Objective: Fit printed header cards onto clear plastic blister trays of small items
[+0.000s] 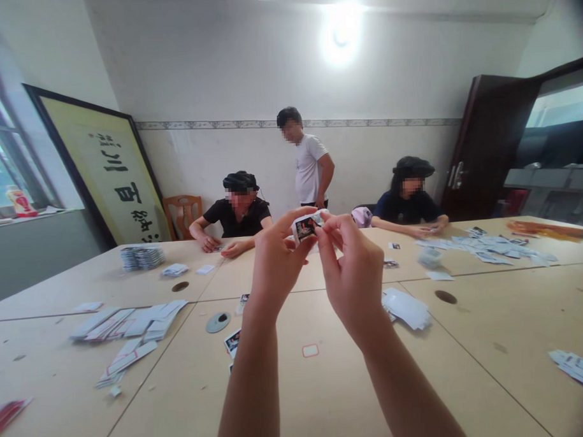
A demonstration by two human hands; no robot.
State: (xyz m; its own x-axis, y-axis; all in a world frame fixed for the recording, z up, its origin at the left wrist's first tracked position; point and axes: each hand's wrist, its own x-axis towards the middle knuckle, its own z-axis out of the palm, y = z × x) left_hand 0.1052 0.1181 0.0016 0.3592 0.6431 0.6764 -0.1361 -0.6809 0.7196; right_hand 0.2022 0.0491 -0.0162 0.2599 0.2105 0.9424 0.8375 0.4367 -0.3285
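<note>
Both hands are raised together above the middle of the table (298,397). My left hand (276,248) is closed on a small white packet with a dark printed picture (305,229). At the packet's right side, my right hand (353,261) pinches its edge between thumb and fingers. What exactly the packet is made of is too small to tell. Beneath my hands lies a small red-bordered label (310,350). Some dark picture cards (233,341) lie beside my left forearm, which partly hides them. White paper pieces (408,309) lie beyond my right wrist.
Flat white envelopes (127,323) are spread at the left, with stacked packets (142,257) behind them. Across the table two seated people (243,210) handle small items; another person (311,167) stands behind. Loose papers (493,246) cover the far right. A grey cable-hole cover (217,322) sits left of centre.
</note>
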